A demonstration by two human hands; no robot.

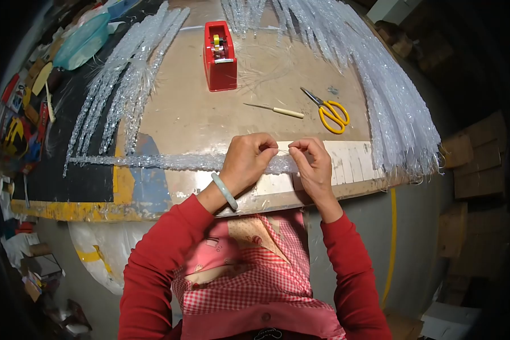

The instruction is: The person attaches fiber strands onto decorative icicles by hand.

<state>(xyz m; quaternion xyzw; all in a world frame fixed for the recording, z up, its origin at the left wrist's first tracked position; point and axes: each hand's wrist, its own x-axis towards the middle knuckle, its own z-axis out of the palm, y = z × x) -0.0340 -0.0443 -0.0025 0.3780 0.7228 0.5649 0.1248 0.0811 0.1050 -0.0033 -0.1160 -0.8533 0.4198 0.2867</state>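
My left hand (246,160), with a pale bangle (225,191) at the wrist, is closed in a pinch just above a clear, glittery tinsel strand (181,162). Facing it, my right hand (311,164) also pinches with thumb and forefinger. Between the fingertips runs a thin, pale thread (283,151), apparently held at both ends. The strand lies along the table's near edge and passes beneath both hands. Beyond them are a wooden-handled awl (286,112) and yellow-handled scissors (333,117). A red tape dispenser (221,71) stands farther back.
Bundles of glittery strands lie at the left (133,73) and in a thick pile at the right (394,107). A teal plastic bag (84,41) sits at far left among clutter. Cardboard boxes (481,153) stand on the floor to the right.
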